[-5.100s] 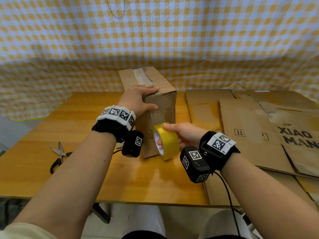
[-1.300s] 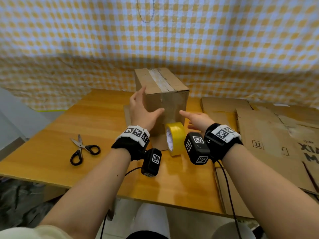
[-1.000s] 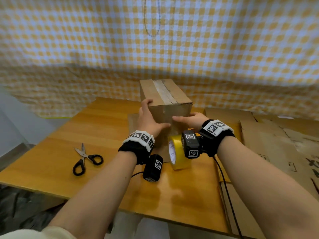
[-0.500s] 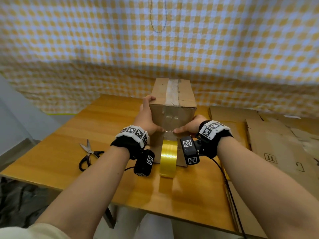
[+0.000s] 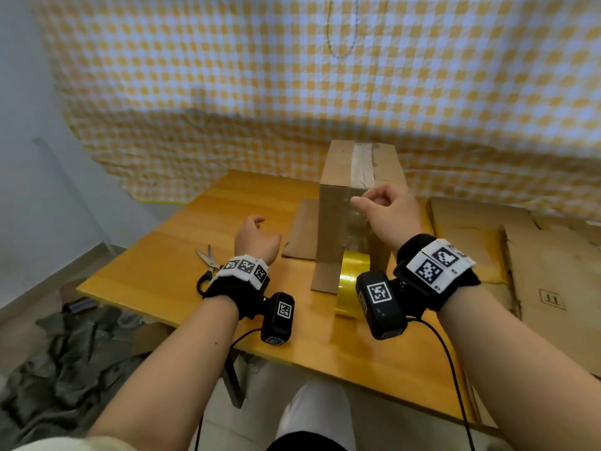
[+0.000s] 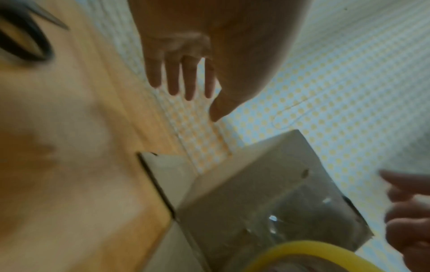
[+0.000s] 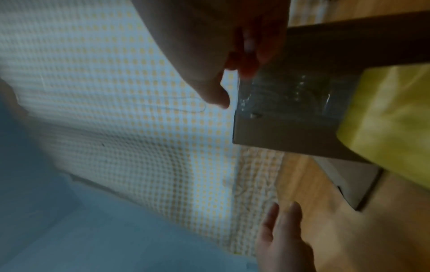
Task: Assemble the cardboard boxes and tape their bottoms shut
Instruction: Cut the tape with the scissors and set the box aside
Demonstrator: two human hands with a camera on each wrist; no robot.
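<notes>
A cardboard box [image 5: 335, 229] stands upside down on the wooden table [image 5: 169, 275], with clear tape along its top seam and down its front face. The yellow tape roll [image 5: 353, 281] stands on edge against the foot of that face. My left hand [image 5: 257, 237] hovers over the table left of the box, touching nothing; its fingers [image 6: 186, 77] are straight and spread. My right hand [image 5: 383, 213] is at the upper front of the box, fingers loosely curled near the taped strip [image 7: 286, 95], and nothing shows in its grip.
Scissors [image 5: 208, 265] lie on the table just beyond my left wrist, partly hidden by it. A box flap [image 5: 300, 236] lies flat to the left of the box. Flattened cardboard sheets [image 5: 536, 255] cover the table's right side. Dark clutter [image 5: 65, 353] lies on the floor to the left.
Both hands have come off the box's sides. The left hand moved left over the table near the scissors; the right rose to the upper front face. The tape roll stayed put.
</notes>
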